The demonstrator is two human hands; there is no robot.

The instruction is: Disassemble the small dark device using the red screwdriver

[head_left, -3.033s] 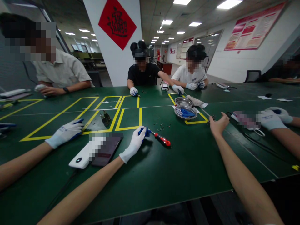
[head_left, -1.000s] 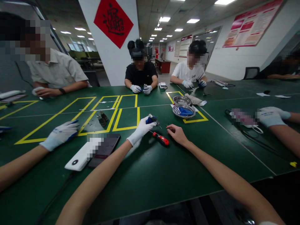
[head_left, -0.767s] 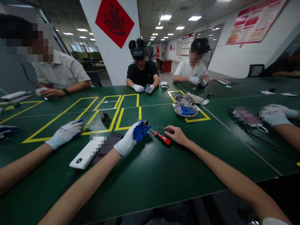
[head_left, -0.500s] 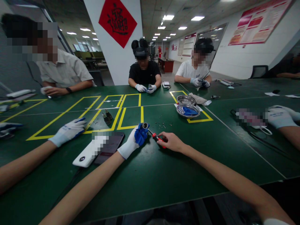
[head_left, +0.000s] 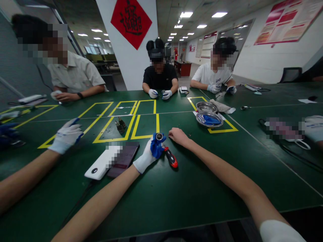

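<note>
My left hand (head_left: pixel 147 154), in a white glove with blue palm, is closed around a round metal connector (head_left: pixel 159 136), whose open end faces up. Just right of that glove lies a screwdriver (head_left: pixel 171 158) with a red and black handle, its tip hidden near the glove. My bare right hand (head_left: pixel 179 137) rests on the tabletop beyond the screwdriver, fingers drawn together over the spot of small screws. Whatever its fingertips pinch is hidden. A few tiny screws (head_left: pixel 190 135) show beside this hand.
Two metal connectors (head_left: pixel 120 125) stand inside a yellow taped frame. A white power bank (head_left: pixel 103 163) and a dark phone (head_left: pixel 123 161) lie left of my forearm. Metal bowls (head_left: pixel 209 119) sit at right. A neighbour's gloved hand (head_left: pixel 66 136) reaches in from the left; co-workers sit opposite.
My right hand has let go of the screwdriver, which now lies on the table, and has moved forward to the small screws. My left hand still holds the connector. The view has shifted slightly.
</note>
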